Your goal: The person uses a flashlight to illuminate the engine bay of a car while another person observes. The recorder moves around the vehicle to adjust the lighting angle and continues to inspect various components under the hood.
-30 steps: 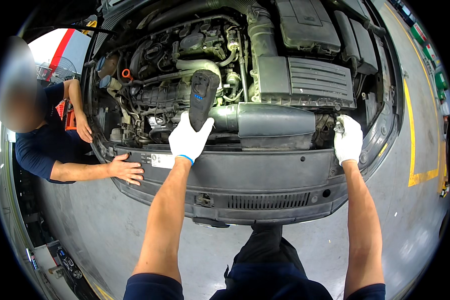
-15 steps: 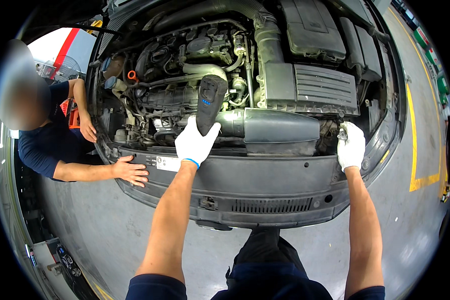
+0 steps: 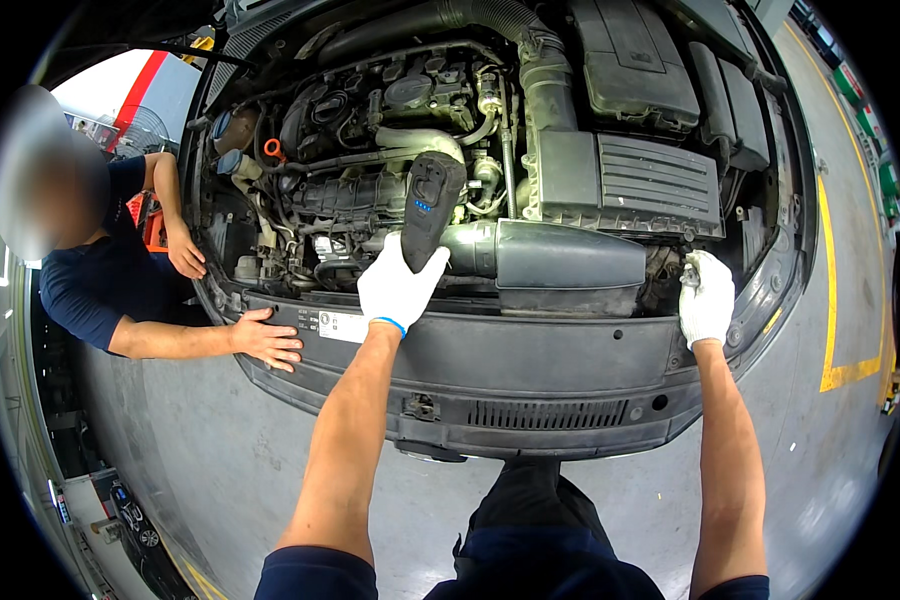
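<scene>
In a white glove, my left hand [image 3: 400, 288] is closed round the lower end of a black handheld work light [image 3: 431, 205] with a row of small blue indicator lights. The lamp is held over the engine [image 3: 370, 195], and bright light falls on the pipes and parts just beyond it. My right hand [image 3: 708, 302], also gloved in white, is at the front right of the engine bay, beside the end of the black air intake duct [image 3: 570, 258]. Its fingers are pinched on a small greyish piece [image 3: 689, 276] whose kind I cannot make out.
A co-worker [image 3: 110, 290] at the left rests one hand on the front panel [image 3: 490, 345] and the other on the bay's left edge. The ribbed air filter box [image 3: 660, 185] and battery cover [image 3: 635, 65] fill the right side. Yellow lines [image 3: 850, 374] mark the floor.
The whole view has shifted slightly, so the car and hands appear a little further right and lower. Both hands keep their grips, and the co-worker's hands stay in place.
</scene>
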Available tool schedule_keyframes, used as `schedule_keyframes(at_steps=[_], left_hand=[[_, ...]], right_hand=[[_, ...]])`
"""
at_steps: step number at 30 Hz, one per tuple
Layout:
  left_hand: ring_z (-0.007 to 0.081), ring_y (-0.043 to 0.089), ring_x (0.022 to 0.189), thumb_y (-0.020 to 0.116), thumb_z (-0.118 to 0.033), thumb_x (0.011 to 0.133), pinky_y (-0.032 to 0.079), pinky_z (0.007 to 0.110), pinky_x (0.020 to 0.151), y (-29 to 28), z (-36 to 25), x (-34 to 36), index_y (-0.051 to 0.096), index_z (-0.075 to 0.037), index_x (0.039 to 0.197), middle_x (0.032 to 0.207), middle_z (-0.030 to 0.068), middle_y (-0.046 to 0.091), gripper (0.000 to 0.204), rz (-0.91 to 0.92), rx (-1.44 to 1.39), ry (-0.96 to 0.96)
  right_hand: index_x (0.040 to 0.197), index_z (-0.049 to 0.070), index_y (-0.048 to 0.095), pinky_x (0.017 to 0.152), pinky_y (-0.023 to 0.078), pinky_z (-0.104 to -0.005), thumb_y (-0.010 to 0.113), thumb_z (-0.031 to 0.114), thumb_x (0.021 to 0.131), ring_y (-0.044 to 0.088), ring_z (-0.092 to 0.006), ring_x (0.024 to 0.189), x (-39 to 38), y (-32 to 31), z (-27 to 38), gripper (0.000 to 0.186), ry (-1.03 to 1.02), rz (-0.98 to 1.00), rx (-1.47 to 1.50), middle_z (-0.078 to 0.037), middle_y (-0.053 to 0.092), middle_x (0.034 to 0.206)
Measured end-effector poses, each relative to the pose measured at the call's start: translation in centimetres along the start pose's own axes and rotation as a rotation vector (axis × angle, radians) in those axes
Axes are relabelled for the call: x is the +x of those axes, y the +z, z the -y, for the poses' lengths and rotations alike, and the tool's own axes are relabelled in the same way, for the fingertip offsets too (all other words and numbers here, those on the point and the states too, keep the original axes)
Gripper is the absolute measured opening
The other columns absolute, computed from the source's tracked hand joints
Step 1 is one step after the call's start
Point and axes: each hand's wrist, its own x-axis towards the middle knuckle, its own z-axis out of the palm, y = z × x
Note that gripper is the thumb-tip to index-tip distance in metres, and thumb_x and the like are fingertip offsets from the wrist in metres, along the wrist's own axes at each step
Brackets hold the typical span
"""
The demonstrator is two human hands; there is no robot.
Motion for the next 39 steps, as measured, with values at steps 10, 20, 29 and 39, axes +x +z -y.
schedule_keyframes(at_steps=[10,20,29,39], left_hand=[[0.0421,0.073,0.094,0.077,-0.058,0.087,0.056,0.048,0.086,-0.12,-0.27,-0.09,0.064,-0.007,0.125,0.1,0.0204,0.076,0.065,0.03,-0.023,-0.014],[0.0415,0.073,0.094,0.076,-0.058,0.088,0.056,0.047,0.086,-0.17,-0.36,-0.14,0.064,-0.008,0.125,0.1,0.0199,0.076,0.064,0.037,-0.028,-0.018],[0.0412,0.073,0.093,0.077,-0.057,0.088,0.056,0.047,0.086,-0.11,-0.22,-0.1,0.064,-0.008,0.127,0.1,0.0194,0.076,0.064,0.035,-0.027,-0.012],[0.0412,0.073,0.092,0.077,-0.058,0.088,0.056,0.047,0.085,0.04,0.11,0.04,0.065,-0.008,0.126,0.099,0.0196,0.076,0.064,0.037,-0.014,-0.016]], right_hand=[[0.108,0.006,0.073,0.101,0.052,-0.0441,0.069,0.006,0.085,0.067,-0.037,0.11,-0.11,0.17,-0.46,0.024,-0.014,-0.01,0.003,-0.015,0.074,0.114],[0.108,0.005,0.073,0.1,0.052,-0.0441,0.069,0.006,0.086,0.067,-0.0374,0.109,-0.04,0.19,-0.4,0.023,-0.004,-0.008,-0.006,-0.015,0.074,0.113],[0.107,0.006,0.072,0.099,0.052,-0.0446,0.068,0.005,0.086,0.067,-0.0374,0.109,0.03,0.04,-0.14,0.021,-0.007,-0.005,-0.008,-0.015,0.074,0.112],[0.107,0.006,0.073,0.101,0.051,-0.0444,0.069,0.006,0.085,0.066,-0.0373,0.11,0.02,-0.07,-0.04,0.022,-0.001,0.009,-0.001,-0.015,0.074,0.113]])
